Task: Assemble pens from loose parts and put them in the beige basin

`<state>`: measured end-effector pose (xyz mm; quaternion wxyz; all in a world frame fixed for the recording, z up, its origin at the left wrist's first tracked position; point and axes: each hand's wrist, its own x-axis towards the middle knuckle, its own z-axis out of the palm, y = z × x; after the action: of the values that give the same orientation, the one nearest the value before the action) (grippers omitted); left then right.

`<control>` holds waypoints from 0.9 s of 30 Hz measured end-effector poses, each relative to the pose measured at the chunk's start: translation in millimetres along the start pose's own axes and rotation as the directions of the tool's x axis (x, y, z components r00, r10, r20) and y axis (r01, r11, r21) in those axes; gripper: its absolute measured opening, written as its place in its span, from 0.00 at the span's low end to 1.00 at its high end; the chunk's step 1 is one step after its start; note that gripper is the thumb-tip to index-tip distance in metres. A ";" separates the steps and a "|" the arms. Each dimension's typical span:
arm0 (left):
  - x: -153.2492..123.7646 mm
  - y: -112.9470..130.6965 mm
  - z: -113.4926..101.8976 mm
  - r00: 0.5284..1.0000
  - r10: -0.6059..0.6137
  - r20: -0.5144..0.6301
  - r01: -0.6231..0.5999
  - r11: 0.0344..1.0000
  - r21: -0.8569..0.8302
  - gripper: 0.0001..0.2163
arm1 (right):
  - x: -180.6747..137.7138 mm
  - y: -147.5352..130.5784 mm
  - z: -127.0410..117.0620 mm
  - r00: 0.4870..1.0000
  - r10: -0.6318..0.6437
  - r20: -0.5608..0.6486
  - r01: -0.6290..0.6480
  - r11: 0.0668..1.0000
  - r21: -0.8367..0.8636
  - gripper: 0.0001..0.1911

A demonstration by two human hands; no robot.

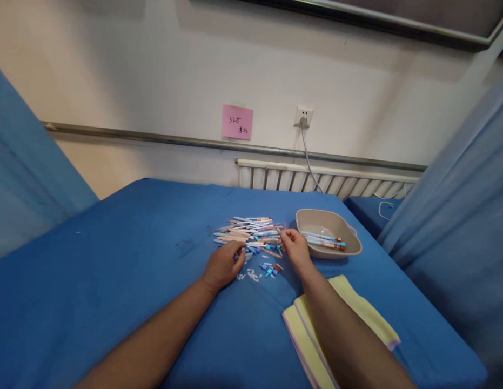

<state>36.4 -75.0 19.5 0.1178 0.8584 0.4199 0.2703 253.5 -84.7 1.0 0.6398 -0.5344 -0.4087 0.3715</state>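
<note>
A loose pile of pen parts [235,233], with slim barrels in white, peach and grey, lies on the blue cover. At the pile's near edge is my left hand [223,266], fingers bent and drawn together; whatever they hold is hidden. My right hand [296,249] is between the pile and the beige basin [316,216], thumb and forefinger pinched on something too small to name. Several assembled pens [322,241] with blue and brown ends rest in the basin. Small white pieces [252,275] and blue and brown caps [271,270] are scattered between my hands.
A folded yellow towel [359,308] lies under my right forearm. Blue curtains [457,183] hang at both sides. Behind the blue-covered bed [113,237] are a radiator [283,175], a metal rail [166,137], a plugged-in socket [303,116] and a pink note [237,122].
</note>
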 end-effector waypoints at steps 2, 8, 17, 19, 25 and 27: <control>4.5 -2.6 0.4 1.000 -0.019 -0.024 0.019 1.000 -0.012 0.12 | 3.6 6.6 -6.0 0.997 -0.020 0.069 0.027 0.994 -0.104 0.16; 5.1 -23.7 -9.2 0.989 -0.139 -0.048 0.133 0.986 -0.103 0.12 | 2.5 16.3 -3.6 0.959 -0.059 0.275 0.184 0.872 -0.454 0.09; 9.0 -33.8 -12.3 0.972 -0.221 0.083 0.234 0.949 -0.212 0.13 | -12.5 17.5 5.2 0.925 -0.022 0.380 0.206 0.868 -0.452 0.07; 8.1 -29.3 -13.3 0.969 -0.166 0.184 0.200 0.962 -0.184 0.13 | -13.9 16.1 5.3 0.924 -0.013 0.381 0.196 0.874 -0.444 0.07; 5.2 -16.8 -13.4 0.928 -0.116 0.353 0.130 0.991 -0.016 0.11 | -17.8 9.6 5.9 0.923 0.021 0.384 0.151 0.899 -0.411 0.08; 4.7 -13.7 -13.8 0.916 -0.151 0.372 0.145 0.988 0.045 0.11 | -18.4 8.9 6.2 0.918 0.027 0.395 0.142 0.909 -0.392 0.08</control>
<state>22.0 -63.1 26.7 0.2087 0.8608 0.4557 0.0886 240.2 -97.8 -9.5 0.4286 -0.5596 -0.6132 0.3565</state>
